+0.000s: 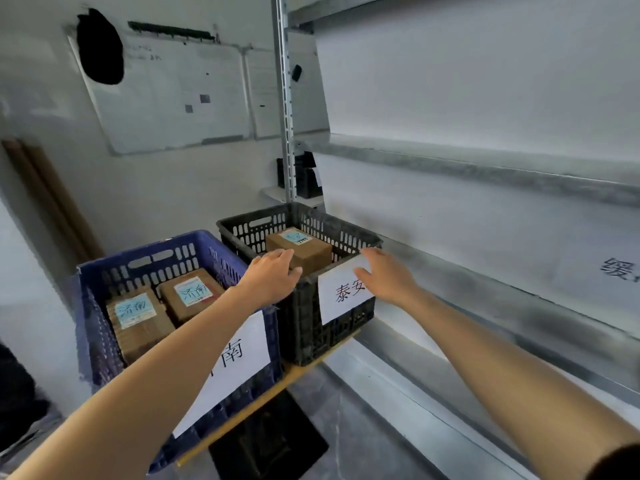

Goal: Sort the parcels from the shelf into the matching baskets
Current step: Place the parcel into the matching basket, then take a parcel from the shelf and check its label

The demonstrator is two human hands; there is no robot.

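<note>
A black basket (301,320) with a white paper label stands beside the shelf, and one brown parcel (304,249) with a blue sticker lies inside it. My left hand (273,275) hovers over the basket's near rim, fingers relaxed, close to the parcel's near corner; whether it touches is unclear. Over the labelled front corner, my right hand (384,275) is spread open and holds nothing. To the left, a blue basket (104,306) with its own white label contains two brown parcels (136,320) (190,296) bearing blue stickers.
Both baskets sit on a wooden board (263,400) above a dark crate. Metal shelf boards (485,168) run along the right, with an upright post (285,133) behind the black basket. A whiteboard (173,95) hangs on the far wall.
</note>
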